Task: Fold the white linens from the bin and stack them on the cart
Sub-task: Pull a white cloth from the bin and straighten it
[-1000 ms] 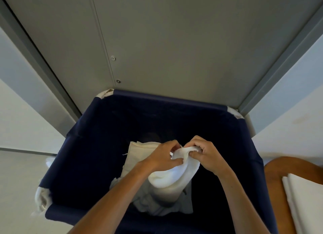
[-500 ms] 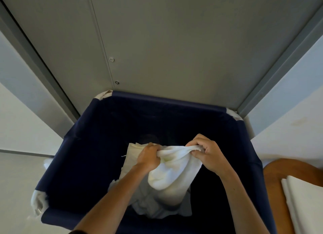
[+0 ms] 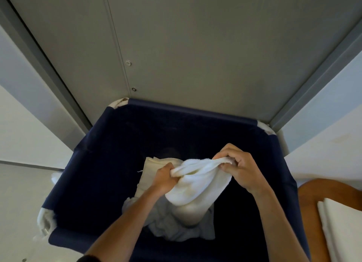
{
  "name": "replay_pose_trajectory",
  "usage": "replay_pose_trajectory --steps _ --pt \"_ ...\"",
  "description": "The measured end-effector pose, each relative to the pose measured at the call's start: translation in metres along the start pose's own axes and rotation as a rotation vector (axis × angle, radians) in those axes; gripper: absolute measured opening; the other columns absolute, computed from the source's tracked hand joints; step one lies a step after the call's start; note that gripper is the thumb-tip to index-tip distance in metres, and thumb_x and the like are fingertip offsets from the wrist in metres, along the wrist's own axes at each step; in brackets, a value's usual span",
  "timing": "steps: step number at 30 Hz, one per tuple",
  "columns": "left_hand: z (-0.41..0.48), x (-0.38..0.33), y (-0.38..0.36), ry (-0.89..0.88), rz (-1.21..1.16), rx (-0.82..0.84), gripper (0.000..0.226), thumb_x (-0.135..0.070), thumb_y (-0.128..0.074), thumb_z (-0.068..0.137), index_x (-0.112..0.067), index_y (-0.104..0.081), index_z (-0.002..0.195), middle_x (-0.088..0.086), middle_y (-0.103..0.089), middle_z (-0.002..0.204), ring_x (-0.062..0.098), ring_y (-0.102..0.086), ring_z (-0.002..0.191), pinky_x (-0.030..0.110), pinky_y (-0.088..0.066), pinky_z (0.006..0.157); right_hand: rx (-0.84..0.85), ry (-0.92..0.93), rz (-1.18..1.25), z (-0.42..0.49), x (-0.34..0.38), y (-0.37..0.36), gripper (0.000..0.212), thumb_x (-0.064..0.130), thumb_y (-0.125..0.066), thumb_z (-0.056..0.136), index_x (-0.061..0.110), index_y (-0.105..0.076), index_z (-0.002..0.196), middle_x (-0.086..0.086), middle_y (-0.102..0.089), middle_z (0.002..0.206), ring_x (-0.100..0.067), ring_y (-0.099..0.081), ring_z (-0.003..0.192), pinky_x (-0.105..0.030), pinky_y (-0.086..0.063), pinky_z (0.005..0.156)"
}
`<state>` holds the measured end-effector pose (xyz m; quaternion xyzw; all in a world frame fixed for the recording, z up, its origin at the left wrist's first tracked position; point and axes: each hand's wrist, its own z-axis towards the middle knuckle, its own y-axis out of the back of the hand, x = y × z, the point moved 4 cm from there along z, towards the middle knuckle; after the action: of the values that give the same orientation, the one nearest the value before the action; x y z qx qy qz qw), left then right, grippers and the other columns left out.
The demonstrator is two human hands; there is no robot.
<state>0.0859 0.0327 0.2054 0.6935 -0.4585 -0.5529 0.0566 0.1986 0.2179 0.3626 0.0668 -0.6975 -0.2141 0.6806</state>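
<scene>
1. Left hand (image 3: 164, 178) is gripping one bunched end of the white towel's (image 3: 197, 185) upper edge, with the fingers curled into a fist around the cloth.
2. Right hand (image 3: 237, 168) is pinching the other end of that edge between thumb and curled fingers.
3. Change: a second ago I was seeing the two hands almost touching at the top of the towel. They are now standing apart, and the edge is stretching between them – the left hand has worked leftward along it.
4. Meaning, in my judgement: the person is opening the edge out to find the corners, so this piece is only beginning its fold.
5. The towel is hanging from both hands above the inside of the dark blue bin (image 3: 94, 164), with its lower part drooping onto the loose white linens (image 3: 176, 228) at the bottom. A flatter cream cloth (image 3: 148, 169) is lying behind the left hand.
6. To the right, the wooden cart top (image 3: 309, 199) is carrying a folded white stack (image 3: 344, 222) – well apart from the held towel.
7. Writing: I am finding no brand, label or lettering on the towel, the bin or the grey panel (image 3: 195, 46) beyond it.
</scene>
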Motion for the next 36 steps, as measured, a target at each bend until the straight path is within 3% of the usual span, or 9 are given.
replay_pose_trajectory --steps 5,11,13,18,21,25,29,33,36 --pt "-0.001 0.006 0.023 0.062 -0.059 -0.14 0.016 -0.017 -0.058 0.088 -0.017 -0.043 0.093 0.0 -0.056 0.083 0.013 -0.056 0.07 0.023 -0.044 0.052 -0.061 -0.039 -0.041 0.0 -0.006 0.005 0.034 -0.012 -0.06 0.081 0.019 -0.072 0.082 0.01 -0.06 0.085 -0.006 -0.059 0.081 -0.015 -0.046 0.073" --pt "-0.002 0.032 0.051 0.103 0.33 -0.182 0.019 -0.01 -0.053 0.085 -0.022 -0.045 0.097 0.001 -0.049 0.102 0.022 -0.056 0.088 0.035 -0.052 0.068 -0.153 -0.064 -0.062 -0.007 -0.012 0.011 0.031 -0.011 -0.062 0.081 0.019 -0.072 0.081 0.01 -0.061 0.084 -0.003 -0.058 0.08 -0.011 -0.044 0.071" --pt "-0.005 0.036 0.057 0.187 0.301 -0.2 0.02 -0.012 -0.051 0.085 -0.019 -0.051 0.104 0.003 -0.05 0.104 0.024 -0.057 0.091 0.035 -0.05 0.069 -0.164 -0.072 -0.064 -0.007 -0.012 0.009 0.031 -0.011 -0.062 0.08 0.019 -0.072 0.08 0.01 -0.061 0.084 -0.003 -0.058 0.08 -0.01 -0.043 0.07" --pt "-0.008 0.036 0.068 0.38 -0.131 -0.173 0.019 -0.008 -0.042 0.083 -0.013 -0.059 0.089 0.011 -0.068 0.078 0.028 -0.072 0.065 0.042 -0.062 0.065 -0.193 -0.095 -0.07 -0.011 -0.017 0.009 0.03 -0.009 -0.063 0.081 0.02 -0.071 0.081 0.012 -0.061 0.083 -0.002 -0.058 0.079 -0.009 -0.043 0.07" --pt "-0.008 0.038 0.066 0.399 -0.292 -0.122 0.025 -0.001 -0.043 0.089 -0.012 -0.063 0.099 0.013 -0.065 0.092 0.028 -0.072 0.071 0.039 -0.062 0.068 -0.18 -0.1 -0.086 -0.015 -0.021 0.01 0.03 -0.009 -0.063 0.081 0.02 -0.071 0.081 0.01 -0.061 0.084 -0.004 -0.058 0.079 -0.011 -0.044 0.07" --pt "-0.006 0.041 0.064 0.384 -0.254 -0.065 0.033 0.0 -0.044 0.09 -0.012 -0.065 0.113 0.014 -0.061 0.11 0.025 -0.065 0.087 0.03 -0.06 0.06 -0.167 -0.13 -0.107 -0.017 -0.026 0.008 0.028 -0.008 -0.063 0.081 0.019 -0.072 0.081 0.011 -0.06 0.082 -0.004 -0.058 0.079 -0.01 -0.043 0.069" --pt "-0.01 0.036 0.064 0.411 -0.245 -0.13 0.029 -0.01 -0.037 0.088 -0.008 -0.062 0.104 0.011 -0.063 0.097 0.021 -0.058 0.076 0.032 -0.05 0.062 -0.164 -0.155 -0.11 -0.021 -0.031 0.009 0.028 -0.007 -0.063 0.082 0.02 -0.071 0.08 0.011 -0.06 0.082 -0.001 -0.057 0.078 -0.009 -0.042 0.068" --pt "-0.01 0.034 0.066 0.372 -0.123 -0.113 0.013 -0.013 -0.051 0.087 -0.01 -0.053 0.099 0.006 -0.055 0.091 0.017 -0.055 0.075 0.031 -0.051 0.059 -0.165 -0.164 -0.088 -0.023 -0.034 0.006 0.028 -0.008 -0.063 0.082 0.019 -0.072 0.08 0.008 -0.061 0.084 -0.001 -0.057 0.078 -0.01 -0.043 0.07" --pt "-0.01 0.041 0.072 0.4 0.002 -0.04 0.017 -0.006 -0.052 0.086 -0.01 -0.051 0.102 0.005 -0.053 0.093 0.02 -0.057 0.081 0.037 -0.059 0.071 -0.19 -0.189 -0.083 -0.022 -0.038 0.006 0.027 -0.006 -0.063 0.083 0.02 -0.071 0.08 0.008 -0.061 0.084 -0.002 -0.058 0.08 -0.016 -0.044 0.07"
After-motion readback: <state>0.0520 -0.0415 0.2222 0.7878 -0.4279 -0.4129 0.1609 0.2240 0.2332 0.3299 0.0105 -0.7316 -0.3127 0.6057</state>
